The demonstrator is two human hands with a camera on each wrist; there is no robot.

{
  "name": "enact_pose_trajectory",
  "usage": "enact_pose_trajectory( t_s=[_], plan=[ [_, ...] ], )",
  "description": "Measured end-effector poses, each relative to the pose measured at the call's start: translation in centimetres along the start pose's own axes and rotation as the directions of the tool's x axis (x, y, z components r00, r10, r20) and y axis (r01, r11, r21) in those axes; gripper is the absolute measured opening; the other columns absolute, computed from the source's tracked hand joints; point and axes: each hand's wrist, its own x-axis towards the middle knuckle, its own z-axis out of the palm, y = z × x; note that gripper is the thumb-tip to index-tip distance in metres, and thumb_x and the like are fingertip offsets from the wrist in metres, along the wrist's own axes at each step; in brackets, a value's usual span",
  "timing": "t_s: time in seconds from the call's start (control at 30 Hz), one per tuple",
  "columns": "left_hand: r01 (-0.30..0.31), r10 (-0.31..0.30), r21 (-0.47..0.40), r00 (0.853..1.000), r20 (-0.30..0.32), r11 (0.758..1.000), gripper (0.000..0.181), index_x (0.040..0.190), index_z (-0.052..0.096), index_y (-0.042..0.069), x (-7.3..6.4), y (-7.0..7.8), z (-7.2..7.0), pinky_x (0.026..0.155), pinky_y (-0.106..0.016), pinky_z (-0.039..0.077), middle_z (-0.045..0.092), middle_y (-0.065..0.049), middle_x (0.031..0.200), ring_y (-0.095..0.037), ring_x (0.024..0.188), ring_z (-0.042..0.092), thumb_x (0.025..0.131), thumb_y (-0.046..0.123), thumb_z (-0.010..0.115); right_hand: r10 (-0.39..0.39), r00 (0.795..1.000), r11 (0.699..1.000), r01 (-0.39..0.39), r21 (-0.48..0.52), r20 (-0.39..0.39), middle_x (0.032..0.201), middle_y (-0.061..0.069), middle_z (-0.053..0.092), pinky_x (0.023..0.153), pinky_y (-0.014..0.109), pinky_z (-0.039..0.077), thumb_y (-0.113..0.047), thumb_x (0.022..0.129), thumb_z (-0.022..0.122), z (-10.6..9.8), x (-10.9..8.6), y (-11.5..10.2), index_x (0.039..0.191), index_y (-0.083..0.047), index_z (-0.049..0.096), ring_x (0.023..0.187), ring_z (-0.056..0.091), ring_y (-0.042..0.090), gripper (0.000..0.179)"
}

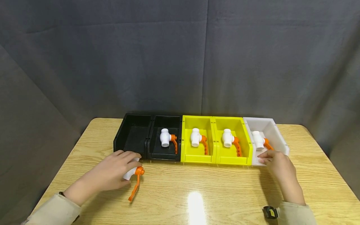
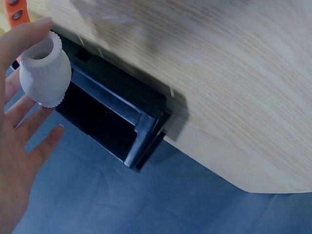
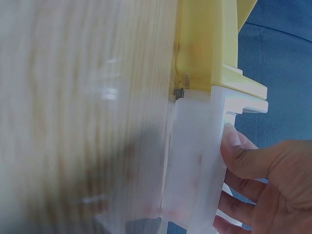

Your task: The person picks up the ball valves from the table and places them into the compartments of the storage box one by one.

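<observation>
My left hand [image 1: 116,170] grips a white ball valve [image 1: 130,172] with an orange lever, above the table in front of the leftmost black bin [image 1: 136,137]. In the left wrist view, the thumb lies by the valve's [image 2: 46,73] open end and fingers spread behind it. At the far right, my right hand [image 1: 281,164] reaches over the front of the white bin [image 1: 282,139], with nothing visible between thumb and fingers. Just beyond its fingertips another ball valve [image 1: 258,140] lies in that bin. The right wrist view shows the thumb right at the bin's front rim [image 3: 217,161].
The second black bin [image 1: 164,156] and two yellow bins [image 1: 198,158] beside it each hold a similar valve [image 1: 165,137]. All bins stand in one row at the back of the wooden table [image 1: 225,190]. A grey curtain [image 1: 157,62] hangs behind.
</observation>
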Motion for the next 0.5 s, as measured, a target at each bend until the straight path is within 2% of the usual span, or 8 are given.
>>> enact_pose_trajectory(
  t_s=[0.33, 0.5],
  plan=[
    [0.043, -0.043, 0.007, 0.999, -0.021, 0.999, 0.058, 0.114, 0.069, 0.016, -0.3, -0.8, -0.7, 0.09, -0.045, 0.05, 0.06, -0.007, 0.127, -0.028, 0.113, 0.059, 0.062, 0.027, 0.093, 0.006, 1.0, 1.0, -0.006, 0.001, 0.001, 0.104, 0.024, 0.07, 0.061, 0.045, 0.045, -0.014, 0.088, 0.074, -0.1, 0.0, -0.1, 0.095, -0.006, 0.076, 0.087, 0.063, 0.045, 0.01],
    [0.082, -0.082, 0.018, 0.996, -0.039, 0.996, 0.059, 0.115, 0.07, 0.014, -0.2, -1.5, -1.1, 0.09, -0.047, 0.052, 0.06, -0.008, 0.128, -0.028, 0.112, 0.059, 0.063, 0.029, 0.093, 0.008, 1.0, 1.0, -0.008, -0.003, 0.007, 0.105, 0.024, 0.069, 0.062, 0.048, 0.045, -0.015, 0.09, 0.074, -0.1, 0.1, -0.1, 0.096, -0.005, 0.076, 0.09, 0.063, 0.047, 0.012]
  ],
)
